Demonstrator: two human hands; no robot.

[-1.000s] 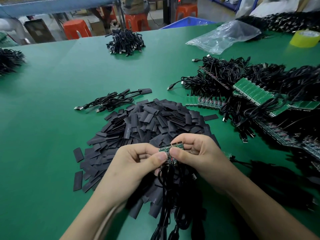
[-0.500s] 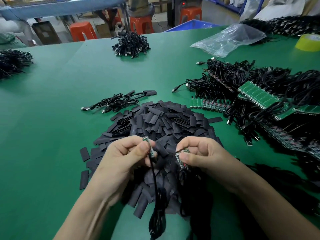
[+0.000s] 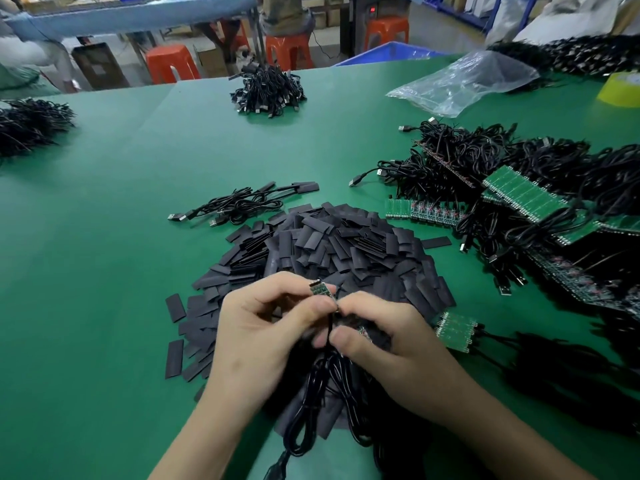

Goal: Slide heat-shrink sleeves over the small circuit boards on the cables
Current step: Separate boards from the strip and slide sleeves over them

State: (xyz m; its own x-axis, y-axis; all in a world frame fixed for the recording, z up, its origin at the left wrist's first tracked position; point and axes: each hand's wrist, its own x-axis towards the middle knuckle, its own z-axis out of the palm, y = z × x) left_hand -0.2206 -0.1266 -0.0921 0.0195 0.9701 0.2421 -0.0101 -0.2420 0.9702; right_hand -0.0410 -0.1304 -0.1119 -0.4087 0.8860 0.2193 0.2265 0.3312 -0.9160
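- Pinching a small green circuit board point(image 3: 320, 291) between thumb and forefinger of the left hand point(image 3: 263, 327), fingers curled, board bare and raised just above the near side of the sleeve heap.
- Gripping with the right hand point(image 3: 388, 344) the thin black cable point(image 3: 329, 325) hanging from that board, thumb and forefinger closed on it just under the left thumb, the two hands touching there.
- Too blurred at the fingertips to tell the hold more finely.
- Below the hands, loops of that cable trailing toward the near edge of the green worktop point(image 3: 104, 271).
- Behind and beneath both hands, a broad heap of flat black heat-shrink sleeves point(image 3: 346, 244).
- Just right of the right hand, a short strip of joined green boards point(image 3: 455, 329).
- Farther right, long green board panels point(image 3: 523, 195) tangled in black cables.
- Beyond the heap, a few coiled black cables with sleeved ends point(image 3: 242, 202).
- At the far right, a crumpled clear plastic bag point(image 3: 464, 81) and a yellow tape roll point(image 3: 623, 88).
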